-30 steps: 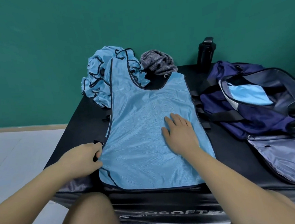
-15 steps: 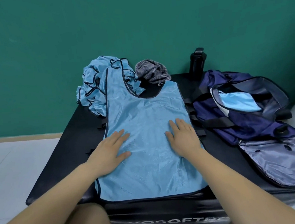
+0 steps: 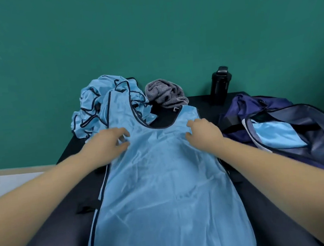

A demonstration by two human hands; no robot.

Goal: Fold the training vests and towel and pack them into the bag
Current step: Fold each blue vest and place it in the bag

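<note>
blue vest point(image 3: 163, 191) lies flat, left hand point(image 3: 110, 143) and right hand point(image 3: 205, 132) pinching its shoulders.

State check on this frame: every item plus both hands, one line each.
spread vest: unfolded, flat on the mat
vest pile: crumpled, unfolded
towel: bunched, unfolded
bag: open
packed vest: inside the bag
bottle: upright, cap on
left hand: fingers curled, pinching the spread vest by its left strap
right hand: fingers curled, pinching the spread vest by its right strap
</note>
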